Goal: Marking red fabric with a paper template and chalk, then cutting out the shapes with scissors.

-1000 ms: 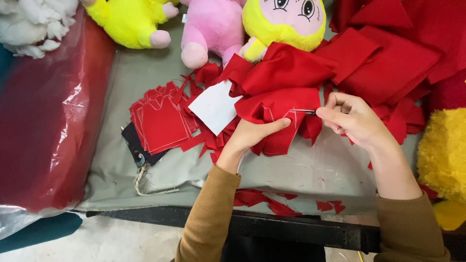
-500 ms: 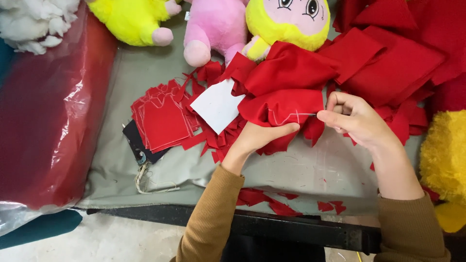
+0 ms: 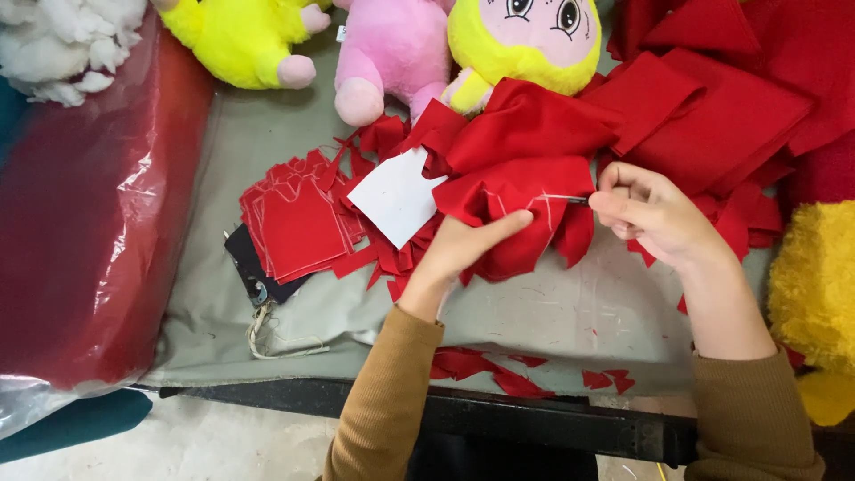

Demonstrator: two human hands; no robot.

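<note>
Cutting red cloth at the table

My left hand (image 3: 459, 249) pinches the red cloth (image 3: 521, 209) from below; my right hand (image 3: 646, 214) is closed around scissors (image 3: 570, 199), mostly hidden, only thin blade tips showing on the cloth beside the white card (image 3: 396, 196).

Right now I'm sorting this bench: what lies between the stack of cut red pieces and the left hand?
In the head view, a white card template and loose red scraps lie between the stack of cut red pieces and the left hand.
</note>
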